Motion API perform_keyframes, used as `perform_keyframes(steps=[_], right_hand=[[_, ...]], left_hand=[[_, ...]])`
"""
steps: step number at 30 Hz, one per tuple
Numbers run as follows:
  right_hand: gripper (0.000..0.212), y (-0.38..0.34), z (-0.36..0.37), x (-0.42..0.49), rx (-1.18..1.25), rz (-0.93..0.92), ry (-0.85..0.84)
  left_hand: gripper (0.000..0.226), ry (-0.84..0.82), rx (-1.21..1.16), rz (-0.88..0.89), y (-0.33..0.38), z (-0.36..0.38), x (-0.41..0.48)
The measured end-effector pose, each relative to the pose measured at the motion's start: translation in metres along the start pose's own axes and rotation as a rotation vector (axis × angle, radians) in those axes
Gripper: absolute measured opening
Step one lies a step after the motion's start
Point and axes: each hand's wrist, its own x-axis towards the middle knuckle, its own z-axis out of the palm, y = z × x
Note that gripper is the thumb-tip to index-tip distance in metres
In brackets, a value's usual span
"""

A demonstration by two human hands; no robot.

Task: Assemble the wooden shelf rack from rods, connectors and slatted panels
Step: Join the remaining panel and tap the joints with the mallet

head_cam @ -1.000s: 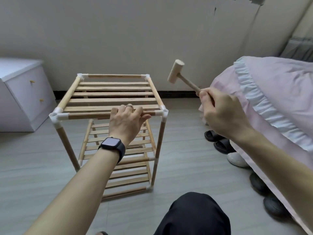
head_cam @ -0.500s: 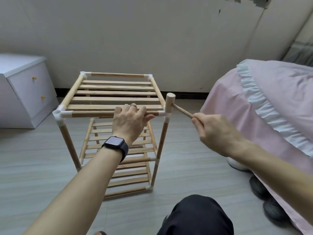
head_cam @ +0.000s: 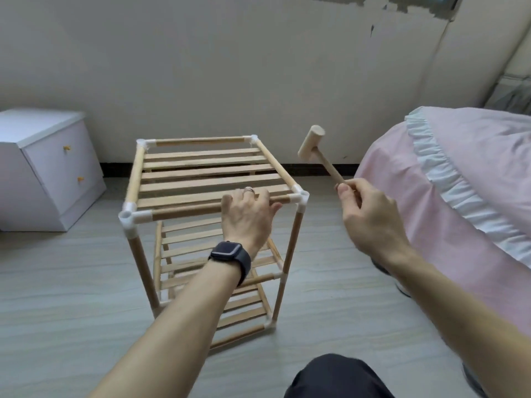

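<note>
- The wooden shelf rack (head_cam: 186, 234) is standing upright on the pale plank floor (head_cam: 71, 282), its long axis running vertically, with three slatted tiers stacked one above another.
- Its top slatted panel (head_cam: 207, 170) is lying level, the flat slats running left to right between round side rods.
- The posts and rails are showing as smooth, light round wooden rods, plugged into white plastic corner connectors; the near right connector (head_cam: 300, 198) is sitting at the rack's upper front corner.
- The left hand (head_cam: 248, 216) is resting palm down on the front top rod (head_cam: 184, 209) toward its right end, fingers curling over the rod and gripping it, forearm reaching straight in from below.
- A dark watch (head_cam: 230, 254) is sitting on that wrist, and a ring (head_cam: 249, 189) is showing on one finger.
- The right hand (head_cam: 367, 216) is hovering to the right of the rack, level with its top, fingers and thumb closing round the lower end of a small wooden mallet (head_cam: 319, 156).
- The mallet's handle is slanting up and leftward from the hand; its cylindrical head is sitting above and to the right of the near right connector, apart from it.
- A pink bed (head_cam: 459, 196) with a white frill is lying to the right of the rack, and a white nightstand (head_cam: 43, 168) is standing to its left.
</note>
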Motion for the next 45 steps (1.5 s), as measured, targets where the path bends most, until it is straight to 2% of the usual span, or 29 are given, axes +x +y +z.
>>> perform_keyframes(steps=[1, 2, 5, 7, 11, 14, 16, 19, 22, 24, 27, 29, 31, 35, 37, 41, 45], right_hand=[[0.017, -0.002, 0.010, -0.001, 0.048, 0.013, 0.008], [0.017, -0.004, 0.020, -0.001, 0.107, 0.034, 0.004], [0.018, -0.012, 0.053, 0.006, 0.244, 0.064, -0.036], [0.019, -0.019, 0.073, 0.010, 0.261, 0.036, -0.030], [0.022, -0.030, 0.109, 0.011, 0.334, -0.025, -0.069], [0.020, -0.036, 0.129, 0.008, 0.371, -0.084, -0.186], [0.019, -0.037, 0.138, 0.005, 0.296, -0.154, -0.219], [0.017, -0.042, 0.140, 0.001, 0.237, -0.217, -0.183], [0.021, -0.057, 0.132, 0.002, 0.326, -0.323, -0.171], [0.024, -0.074, 0.123, 0.006, 0.342, -0.404, -0.267], [0.027, -0.107, 0.107, 0.015, 0.127, -0.524, -0.400], [0.024, -0.127, 0.098, 0.024, 0.152, -0.438, -0.526], [0.024, -0.145, 0.090, 0.036, 0.324, -0.294, -0.617], [0.025, -0.176, 0.081, 0.054, 0.739, -0.081, -0.654], [0.019, -0.188, 0.083, 0.057, 0.936, 0.049, -0.631], [0.016, -0.209, 0.103, 0.058, 1.208, 0.278, -0.439], [0.034, -0.231, 0.124, 0.059, 1.420, 0.418, -0.314]], left_hand=[[0.017, -0.017, -0.030, 0.025, 0.007, 0.003, 0.003], [0.017, -0.048, -0.077, 0.055, 0.012, 0.004, 0.006], [0.039, -0.137, -0.262, 0.136, 0.005, -0.009, 0.018], [0.042, -0.043, -0.244, 0.161, -0.019, -0.023, 0.015], [0.050, 0.295, -0.195, 0.140, -0.092, -0.036, -0.023], [0.066, 0.394, -0.230, -0.016, -0.136, -0.031, -0.060], [0.069, 0.300, -0.439, -0.199, -0.152, -0.024, -0.079], [0.050, 0.043, -0.832, -0.403, -0.166, -0.015, -0.093], [0.050, -0.001, -0.807, -0.313, -0.175, -0.007, -0.099], [0.058, 0.004, -0.829, -0.300, -0.173, -0.009, -0.099], [0.047, -0.001, -0.837, -0.327, -0.172, -0.008, -0.099], [0.034, 0.003, -0.822, -0.339, -0.172, -0.007, -0.099], [0.029, 0.006, -0.801, -0.331, -0.172, -0.009, -0.099], [0.045, -0.020, -0.820, -0.344, -0.169, -0.017, -0.102], [0.049, -0.023, -0.833, -0.348, -0.169, -0.018, -0.103], [0.043, -0.030, -0.855, -0.357, -0.171, -0.015, -0.102], [0.044, -0.016, -0.853, -0.355, -0.170, -0.014, -0.102]])
